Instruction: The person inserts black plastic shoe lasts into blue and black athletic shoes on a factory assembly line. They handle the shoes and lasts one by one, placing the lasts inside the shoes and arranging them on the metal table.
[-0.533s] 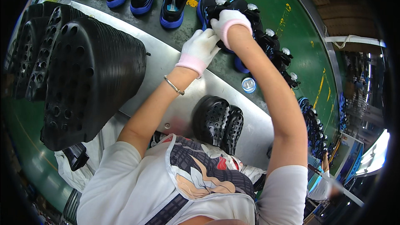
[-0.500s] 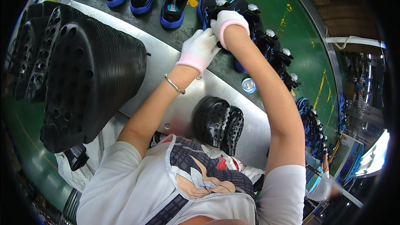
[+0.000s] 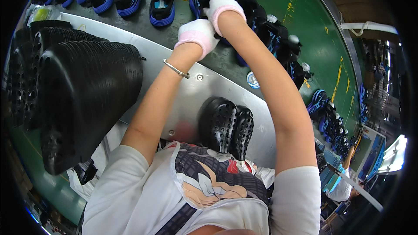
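Both my hands wear white gloves with pink cuffs and meet over a black and blue sneaker point(image 3: 224, 41) at the conveyor's near edge. My left hand point(image 3: 196, 34) is closed at the sneaker's heel end, its fingertips hidden. Higher up, my right hand point(image 3: 223, 10) curls down over the shoe; its fingers are mostly out of sight behind the glove. Another sneaker point(image 3: 197, 1) stands close by, left of my right hand. On the metal ledge point(image 3: 191, 89) before me lie two glossy black perforated shoe-shaped inserts point(image 3: 222, 124), point(image 3: 243, 132).
Nested stacks of black perforated inserts point(image 3: 91, 87) fill the left. Sneakers line the green conveyor point(image 3: 278, 0), one point(image 3: 163, 2) just left of my hands. A small round blue and white lid-like thing point(image 3: 252, 79) sits by my right forearm. Another person point(image 3: 342, 187) is at far right.
My view has shifted, so most things sit a little differently. My left hand's fingers, seen stretched toward the right hand before, are now curled and mostly hidden. Both hands stay at the sneaker.
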### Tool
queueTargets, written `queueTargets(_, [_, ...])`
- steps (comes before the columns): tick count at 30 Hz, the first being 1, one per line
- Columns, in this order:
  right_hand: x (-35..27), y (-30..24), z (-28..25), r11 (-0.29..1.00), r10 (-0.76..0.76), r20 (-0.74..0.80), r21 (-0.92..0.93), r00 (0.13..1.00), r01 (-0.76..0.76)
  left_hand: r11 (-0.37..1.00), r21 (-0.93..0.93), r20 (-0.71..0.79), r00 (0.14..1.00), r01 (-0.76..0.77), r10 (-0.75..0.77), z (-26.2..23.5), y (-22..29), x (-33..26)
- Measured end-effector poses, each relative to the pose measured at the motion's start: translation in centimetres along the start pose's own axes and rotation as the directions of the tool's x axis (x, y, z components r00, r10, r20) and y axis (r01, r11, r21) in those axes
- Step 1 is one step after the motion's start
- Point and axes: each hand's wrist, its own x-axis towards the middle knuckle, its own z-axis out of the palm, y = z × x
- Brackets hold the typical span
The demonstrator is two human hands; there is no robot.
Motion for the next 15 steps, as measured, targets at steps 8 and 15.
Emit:
queueTargets(8, [-7.7, 3.7, -0.1, 0.898, -0.106, -0.214, 0.399, 0.971, 0.186, 0.993, 0.097, -0.139, 0.987, -0.07, 0.083, -1.2, -1.9, -0.2])
queueTargets(15, [-26.3, 13.1, 4.4, 0.861, 0.091, -0.078, 0.507, 0.993, -0.039, 0.905, 0.054, -0.438, 0.805, -0.422, 0.401, 0.0, 0.9, -0.3])
